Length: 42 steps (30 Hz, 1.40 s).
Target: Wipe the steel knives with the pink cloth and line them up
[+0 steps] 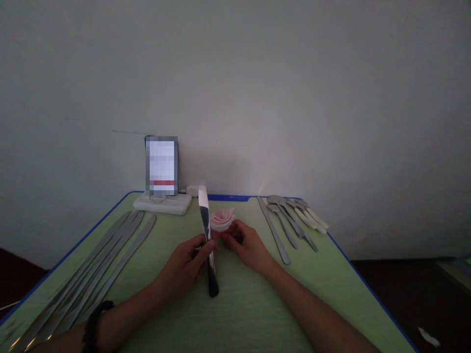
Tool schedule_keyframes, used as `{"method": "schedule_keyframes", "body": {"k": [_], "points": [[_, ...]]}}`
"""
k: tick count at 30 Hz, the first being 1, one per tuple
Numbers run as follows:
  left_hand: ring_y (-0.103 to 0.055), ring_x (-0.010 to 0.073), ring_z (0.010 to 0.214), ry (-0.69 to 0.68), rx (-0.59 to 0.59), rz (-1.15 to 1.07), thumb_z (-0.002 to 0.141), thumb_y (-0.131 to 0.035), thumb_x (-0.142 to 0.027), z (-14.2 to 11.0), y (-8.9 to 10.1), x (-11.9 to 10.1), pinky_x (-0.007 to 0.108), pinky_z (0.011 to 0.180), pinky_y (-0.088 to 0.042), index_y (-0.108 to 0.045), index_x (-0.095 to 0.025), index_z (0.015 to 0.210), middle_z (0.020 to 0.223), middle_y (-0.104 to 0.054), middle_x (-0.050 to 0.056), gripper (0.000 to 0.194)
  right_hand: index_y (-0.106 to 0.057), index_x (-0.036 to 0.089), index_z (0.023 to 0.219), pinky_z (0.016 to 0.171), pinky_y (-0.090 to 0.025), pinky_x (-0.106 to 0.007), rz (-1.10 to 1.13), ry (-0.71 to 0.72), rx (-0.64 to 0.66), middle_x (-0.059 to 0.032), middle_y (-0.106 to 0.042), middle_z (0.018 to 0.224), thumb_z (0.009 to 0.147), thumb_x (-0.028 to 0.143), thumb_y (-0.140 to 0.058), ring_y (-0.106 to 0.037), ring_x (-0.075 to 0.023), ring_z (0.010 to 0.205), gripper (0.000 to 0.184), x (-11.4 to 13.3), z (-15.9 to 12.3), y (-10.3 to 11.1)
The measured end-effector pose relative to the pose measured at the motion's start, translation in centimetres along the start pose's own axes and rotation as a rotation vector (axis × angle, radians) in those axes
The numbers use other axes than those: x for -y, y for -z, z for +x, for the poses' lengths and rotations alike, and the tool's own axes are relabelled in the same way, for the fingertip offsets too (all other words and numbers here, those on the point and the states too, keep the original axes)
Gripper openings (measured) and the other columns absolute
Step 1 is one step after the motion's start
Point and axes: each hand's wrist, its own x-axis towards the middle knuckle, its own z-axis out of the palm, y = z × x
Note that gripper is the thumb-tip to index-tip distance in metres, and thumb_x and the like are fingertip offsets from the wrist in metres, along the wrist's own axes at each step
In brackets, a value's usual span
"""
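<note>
Count, hands: two, both yours. Your left hand [192, 256] is closed on one knife [205, 218], thumb laid across it about midway along. Your right hand [246, 242] pinches one pink-and-white roll [222, 220] between thumb and fingers, from its right side.

Position: both items sit in front of you, around the middle of the table [243, 314], the knife just left of the roll. The blade overlaps the roll's left edge in view; you cannot tell whether they touch.

Orientation: the knife's long axis runs near to far. Blade end points away from you, toward the wall [294, 98], leaning slightly left; handle end points back at you. The roll's spiral face is turned upward.

Count, left side: at least four long knives [136, 242], tips away from you; they overlap, so your total is uncertain. One lies a little apart on the right of the group.

Count, right side: one table knife [273, 230], at least two spoons [274, 199], two white handles [305, 219]. The heap's overlap hides an exact figure.

Also: one phone [162, 164], screen blurred, upright on one white stand [171, 205]; one black band [91, 326] on your left wrist.
</note>
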Motion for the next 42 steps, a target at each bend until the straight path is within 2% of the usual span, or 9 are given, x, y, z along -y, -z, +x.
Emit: {"method": "schedule_keyframes", "body": {"k": [4,9,17,23,27,30,33,36,42], "points": [[-0.035,0.0078,0.039,0.000,0.013,-0.020,0.083,-0.042,-0.053,0.1,0.0,0.0,0.018,0.038,-0.026,-0.050,-0.017,0.079,0.045,-0.037,-0.010,0.037,-0.053,0.018,0.079,0.057,-0.040,-0.024,-0.014,0.027,0.015,0.0013,-0.055,0.065,0.083,0.037,-0.051,-0.051,-0.0110,0.058,0.019,0.2,0.0,0.2],[-0.036,0.0079,0.042,-0.028,-0.009,-0.041,0.084,-0.041,-0.050,0.3,0.0,0.1,0.018,0.040,-0.027,-0.050,-0.017,0.078,0.048,-0.038,-0.009,0.034,-0.057,0.015,0.074,0.060,-0.038,-0.023,-0.118,0.118,0.152,-0.0003,-0.055,0.066,0.091,0.044,-0.034,-0.049,-0.0105,0.061,0.040,0.9,-0.2,0.5],[-0.038,0.0085,0.044,-0.057,0.009,-0.021,0.086,-0.044,-0.045,0.3,0.3,0.8,0.018,0.043,-0.030,-0.050,-0.018,0.090,0.050,-0.041,-0.009,0.028,-0.060,0.013,0.076,0.052,-0.032,-0.021,-0.177,0.099,0.161,0.0011,-0.052,0.064,0.086,0.042,-0.046,-0.042,-0.0083,0.056,0.034,0.9,-0.4,0.2],[-0.039,0.0086,0.047,-0.090,0.000,0.001,0.085,-0.045,-0.043,0.3,0.2,0.7,0.018,0.043,-0.029,-0.052,-0.018,0.090,0.055,-0.041,-0.008,0.026,-0.059,0.013,0.071,0.048,-0.030,-0.020,-0.145,0.084,0.163,0.0035,-0.046,0.059,0.081,0.040,-0.053,-0.038,-0.0069,0.052,0.029,0.8,-0.5,0.1],[-0.043,0.0093,0.051,-0.099,-0.001,0.027,0.085,-0.045,-0.041,0.4,0.2,0.7,0.019,0.046,-0.034,-0.053,-0.019,0.091,0.064,-0.048,-0.005,0.024,-0.058,0.014,0.067,0.048,-0.028,-0.020,-0.143,0.078,0.250,0.0038,-0.045,0.057,0.080,0.037,-0.056,-0.037,-0.0065,0.051,0.027,0.7,-0.6,0.2],[-0.051,0.0129,0.066,-0.161,-0.019,0.082,0.085,-0.045,-0.037,0.5,0.3,0.7,0.022,0.057,-0.042,-0.055,-0.019,0.087,0.076,-0.053,-0.002,0.020,-0.056,0.014,0.067,0.048,-0.028,-0.020,-0.163,0.073,0.274,0.0042,-0.045,0.055,0.081,0.035,-0.055,-0.038,-0.0070,0.051,0.025,0.7,-0.7,0.2],[-0.051,0.0165,0.079,-0.246,-0.105,0.170,0.085,-0.047,-0.035,0.6,0.5,0.9,0.025,0.064,-0.045,-0.056,-0.019,0.084,0.086,-0.050,0.002,0.019,-0.054,0.015,0.071,0.051,-0.032,-0.020,-0.195,0.103,0.227,0.0030,-0.049,0.060,0.083,0.030,-0.051,-0.042,-0.0082,0.054,0.020,0.8,-0.7,0.3],[-0.048,0.0159,0.074,-0.281,-0.163,0.265,0.085,-0.046,-0.033,0.8,0.6,1.3,0.028,0.066,-0.045,-0.057,-0.020,0.093,0.088,-0.046,0.002,0.018,-0.054,0.015,0.082,0.058,-0.036,-0.022,-0.305,0.175,0.119,0.0000,-0.056,0.069,0.086,0.026,-0.045,-0.048,-0.0108,0.061,0.014,1.0,-0.8,0.2],[-0.049,0.0201,0.095,-0.361,-0.185,0.408,0.082,-0.048,-0.020,0.6,0.2,1.7,0.038,0.086,-0.045,-0.053,-0.021,0.104,0.105,-0.044,0.006,0.023,-0.053,0.016,0.099,0.061,-0.041,-0.025,-0.413,0.212,-0.136,-0.0042,-0.063,0.079,0.091,0.030,-0.036,-0.055,-0.0134,0.063,0.024,1.2,-1.5,0.0]]}}
